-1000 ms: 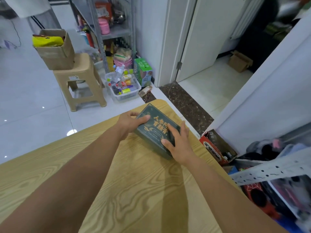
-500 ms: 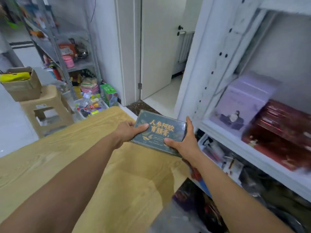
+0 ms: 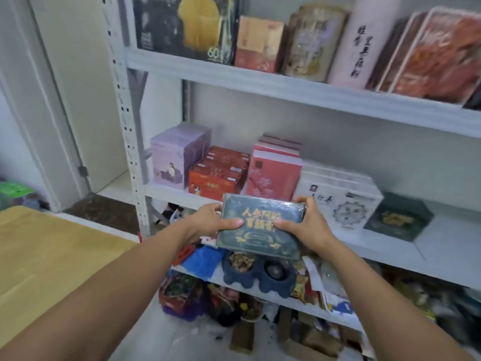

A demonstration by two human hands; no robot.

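Note:
A dark green flat box (image 3: pixel 260 226) with gold lettering, wrapped in clear film, hangs in the air in front of a white shelf unit (image 3: pixel 442 246). My left hand (image 3: pixel 210 220) grips its left edge, thumb on top. My right hand (image 3: pixel 307 225) grips its right edge the same way. The box is held just before the middle shelf, level with its front rim. A second dark green box (image 3: pixel 398 220) of the same look lies on that shelf to the right.
The middle shelf holds a lilac box (image 3: pixel 177 155), red boxes (image 3: pixel 218 173), a pink box (image 3: pixel 273 173) and a white box (image 3: pixel 338 196). The upper shelf (image 3: pixel 286 87) is packed with boxes. A wooden table (image 3: pixel 52 251) lies at left. Clutter fills the lower shelf and floor.
Both hands lifted the green box off the table and carried it right to the shelf unit. The view swung from the table to the shelves.

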